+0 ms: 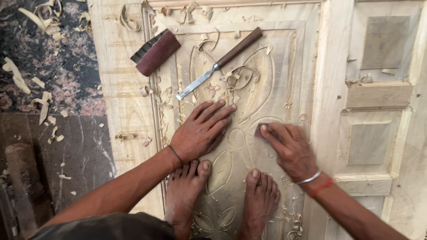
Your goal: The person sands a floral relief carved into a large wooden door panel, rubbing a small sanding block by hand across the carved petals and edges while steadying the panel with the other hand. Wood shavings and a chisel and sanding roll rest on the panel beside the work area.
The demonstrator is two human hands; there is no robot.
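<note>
A big pale wooden door panel with carved leaf shapes (267,80) lies flat, with two bare feet (222,195) standing on it. The left hand (200,131) rests flat on the carving, fingers spread wide. The right hand (287,149) presses a small dark red piece of sandpaper (260,132) onto the wood under its fingertips. A long chisel with a brown wooden handle (220,62) lies above the hands, near a dark red sanding block (156,52)

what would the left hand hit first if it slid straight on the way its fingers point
Probably the loose wood shavings just past the left hand, then the chisel lying across that line on the carved panel.
</note>
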